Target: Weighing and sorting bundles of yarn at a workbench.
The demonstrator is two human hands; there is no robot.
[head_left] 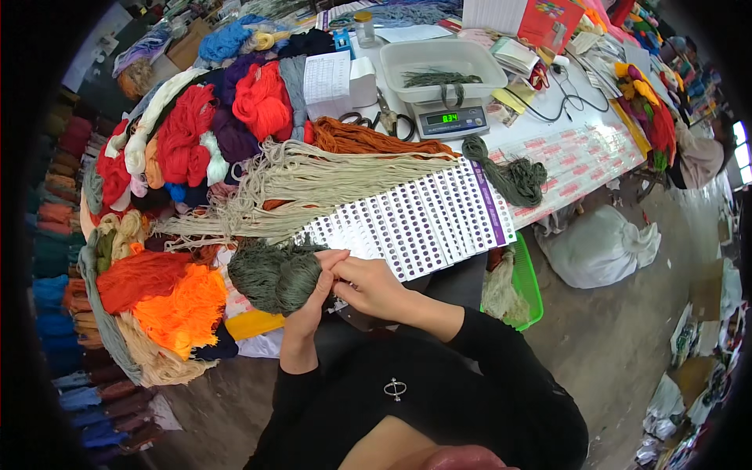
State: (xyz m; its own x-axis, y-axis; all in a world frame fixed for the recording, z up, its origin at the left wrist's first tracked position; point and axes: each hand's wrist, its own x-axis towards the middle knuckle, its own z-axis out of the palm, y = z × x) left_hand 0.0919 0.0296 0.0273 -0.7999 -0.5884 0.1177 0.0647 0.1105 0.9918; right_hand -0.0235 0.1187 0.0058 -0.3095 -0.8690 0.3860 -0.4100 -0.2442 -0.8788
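Note:
My left hand (308,307) is closed around a thick skein of dark grey-green yarn (274,276) at the near edge of the table. My right hand (366,286) meets the left hand's fingertips at the skein's right side. Its fingers are pressed together in a pinch, and whatever lies between them is too small to make out. Just beyond my hands lies a white sample card (407,223) with rows of small dark tufts and a purple edge. Another grey-green skein (513,174) rests beyond the card's far right corner.
Long cream yarn (313,184) and rust yarn (376,139) lie across the table. A digital scale (450,120) carries a clear plastic tub (442,63) with green strands. Scissors (388,117) lie nearby. Bright skeins (184,305) pile up left; a green basket (529,282) stands below right.

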